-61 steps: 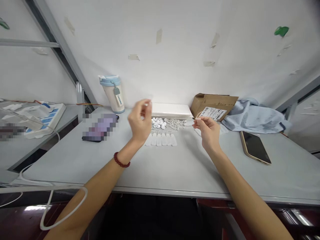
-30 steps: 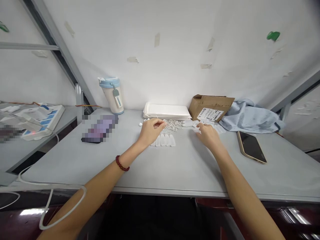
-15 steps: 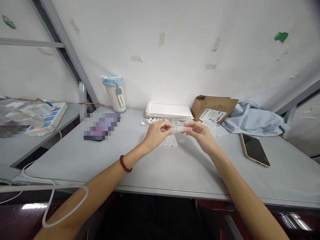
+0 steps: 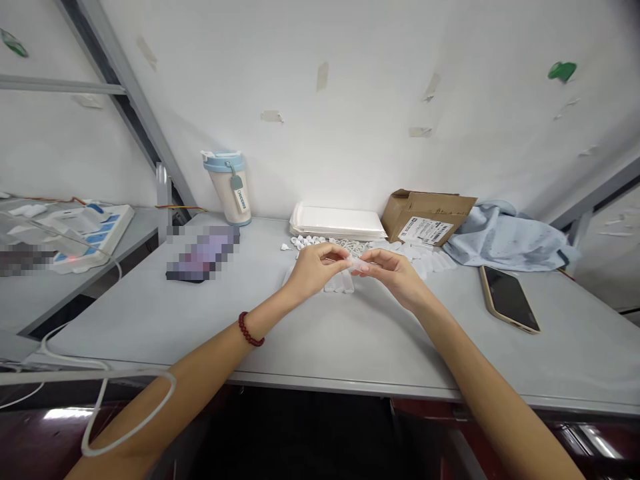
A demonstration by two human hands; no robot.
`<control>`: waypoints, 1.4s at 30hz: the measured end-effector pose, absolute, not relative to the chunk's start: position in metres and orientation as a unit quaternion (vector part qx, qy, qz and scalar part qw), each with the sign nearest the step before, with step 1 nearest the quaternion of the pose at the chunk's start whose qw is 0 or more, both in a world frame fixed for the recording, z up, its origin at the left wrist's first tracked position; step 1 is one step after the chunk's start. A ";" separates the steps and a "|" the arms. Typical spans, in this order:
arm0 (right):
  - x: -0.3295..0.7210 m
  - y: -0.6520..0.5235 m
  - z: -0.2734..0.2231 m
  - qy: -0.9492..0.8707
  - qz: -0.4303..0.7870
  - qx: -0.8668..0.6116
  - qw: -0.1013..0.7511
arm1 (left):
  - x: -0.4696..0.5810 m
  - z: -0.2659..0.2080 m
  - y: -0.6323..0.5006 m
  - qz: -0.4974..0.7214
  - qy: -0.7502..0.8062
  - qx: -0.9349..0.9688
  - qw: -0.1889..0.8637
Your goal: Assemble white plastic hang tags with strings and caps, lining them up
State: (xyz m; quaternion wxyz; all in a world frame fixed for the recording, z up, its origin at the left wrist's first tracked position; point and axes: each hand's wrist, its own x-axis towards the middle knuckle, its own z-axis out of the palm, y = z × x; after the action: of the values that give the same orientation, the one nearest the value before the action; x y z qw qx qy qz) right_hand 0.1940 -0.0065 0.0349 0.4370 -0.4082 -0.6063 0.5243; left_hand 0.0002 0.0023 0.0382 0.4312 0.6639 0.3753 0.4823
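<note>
My left hand [image 4: 311, 268] and my right hand [image 4: 393, 272] meet over the middle of the desk, their fingertips almost touching. The right thumb and fingers pinch a small translucent white plastic piece [image 4: 358, 264]. The left fingers are closed at its other end; what they hold there is too small and covered to make out. Just behind the hands lie several small white caps [image 4: 306, 241] and a heap of white ring-like parts [image 4: 353, 246]. Flat translucent pieces [image 4: 340, 283] rest on the desk below the left hand, and more translucent pieces [image 4: 434, 260] lie beyond the right hand.
A stack of flat white packets [image 4: 343, 222] sits against the wall, beside an open cardboard box [image 4: 427, 220] and a pale blue cloth [image 4: 505, 237]. A phone [image 4: 510, 300] lies on the right; a tumbler [image 4: 230, 190] stands left. A white cable [image 4: 131, 375] loops over the left forearm.
The gap between my hands has narrowed: the right hand has moved slightly left with the translucent piece, bringing it against the left fingertips. Objects on the desk stay as they were.
</note>
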 end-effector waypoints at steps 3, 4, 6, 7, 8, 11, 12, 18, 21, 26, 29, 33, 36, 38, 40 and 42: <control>0.194 -0.007 0.036 -0.609 0.533 -0.405 0.425 | 0.000 0.039 0.003 0.474 0.365 0.655 0.462; 0.194 -0.007 0.037 -0.611 0.537 -0.403 0.419 | 0.000 0.039 0.003 0.471 0.363 0.652 0.471; 0.194 -0.008 0.037 -0.616 0.546 -0.398 0.405 | 0.000 0.040 0.003 0.467 0.357 0.648 0.484; 0.193 -0.008 0.037 -0.618 0.551 -0.395 0.399 | 0.000 0.040 0.003 0.467 0.353 0.648 0.488; 0.193 -0.008 0.037 -0.620 0.555 -0.390 0.394 | 0.000 0.040 0.002 0.468 0.346 0.648 0.491; 0.191 -0.009 0.036 -0.624 0.563 -0.380 0.387 | 0.001 0.041 0.002 0.465 0.328 0.655 0.497; 0.191 -0.009 0.035 -0.623 0.565 -0.378 0.387 | 0.001 0.040 0.002 0.463 0.326 0.656 0.499; 0.188 -0.009 0.034 -0.604 0.570 -0.374 0.413 | 0.001 0.038 0.002 0.446 0.342 0.685 0.464; 0.188 -0.008 0.033 -0.590 0.573 -0.365 0.437 | 0.002 0.035 0.000 0.426 0.359 0.741 0.376; 0.188 -0.006 0.029 -0.578 0.570 -0.372 0.451 | 0.004 0.030 -0.005 0.350 0.337 0.848 0.210; 0.188 -0.005 0.028 -0.579 0.569 -0.372 0.450 | 0.005 0.027 -0.007 0.334 0.337 0.866 0.159; 0.186 -0.005 0.028 -0.575 0.559 -0.377 0.463 | 0.007 0.027 -0.007 0.364 0.373 0.847 0.105; 0.185 -0.006 0.029 -0.563 0.555 -0.390 0.472 | 0.008 0.027 -0.007 0.387 0.397 0.830 0.066; 0.184 -0.006 0.030 -0.553 0.560 -0.393 0.475 | 0.010 0.028 -0.008 0.401 0.382 0.832 0.041; 0.184 -0.007 0.031 -0.550 0.567 -0.388 0.474 | 0.012 0.027 -0.008 0.407 0.360 0.839 0.022; 0.183 -0.007 0.031 -0.553 0.571 -0.385 0.469 | 0.013 0.025 -0.007 0.402 0.342 0.849 0.017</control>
State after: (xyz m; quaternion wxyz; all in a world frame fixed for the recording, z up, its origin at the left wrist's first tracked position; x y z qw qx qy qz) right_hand 0.1831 -0.0075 0.0312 0.4687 -0.3851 -0.5530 0.5711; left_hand 0.0133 -0.0073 0.0249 0.0165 0.8494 0.3417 0.4018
